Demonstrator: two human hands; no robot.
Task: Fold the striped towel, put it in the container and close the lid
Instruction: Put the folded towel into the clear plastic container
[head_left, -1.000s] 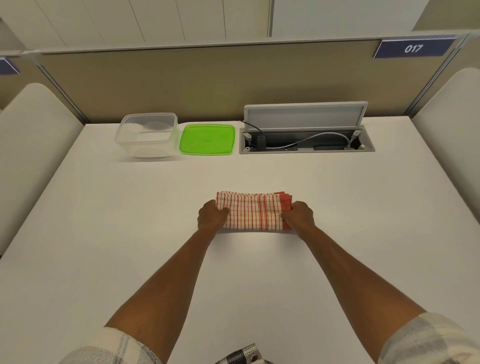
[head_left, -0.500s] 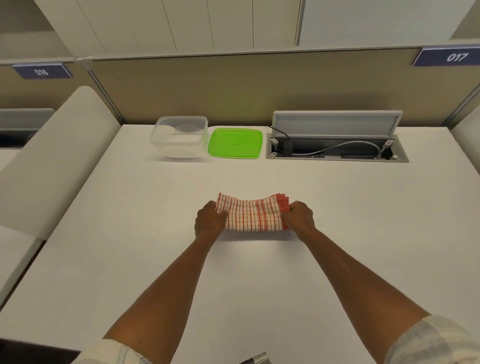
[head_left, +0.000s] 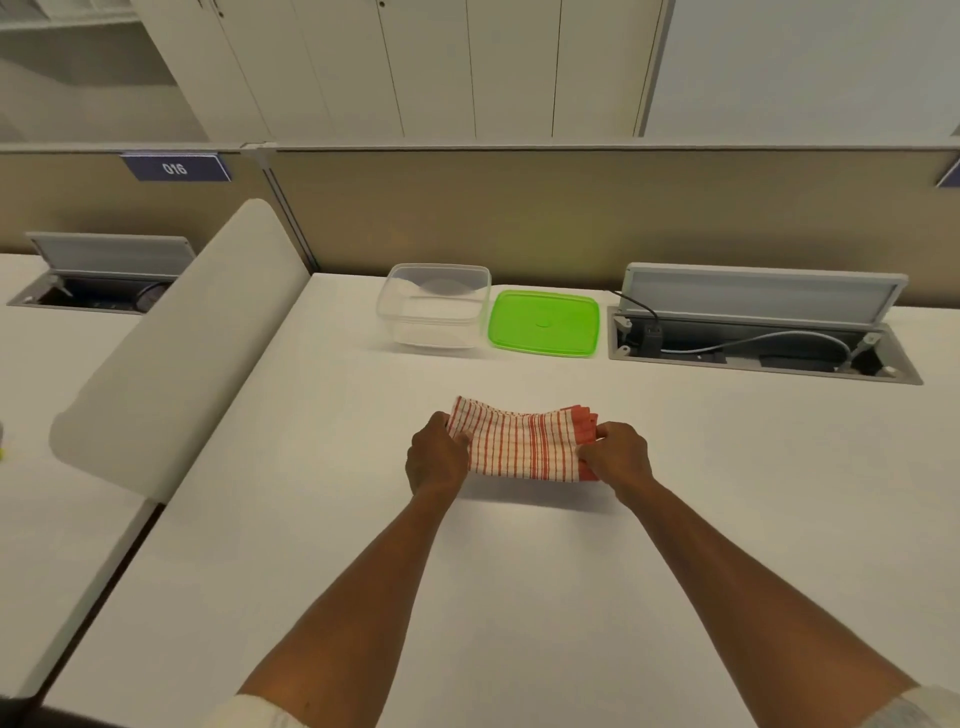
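The red-and-white striped towel is folded into a small thick rectangle and held just above the white table, a shadow beneath it. My left hand grips its left end and my right hand grips its right end, where the stacked red edges show. Beyond it, at the back of the table, stands the clear plastic container, with nothing inside. Its green lid lies flat on the table just right of it.
An open cable hatch with a raised flap and cables sits at the back right. A beige partition runs behind the table. A padded white divider borders the left side, with a neighbouring desk beyond.
The towel has risen slightly off the table between both hands, sagging in the middle. My view has swung left, showing the neighbouring desk and divider.
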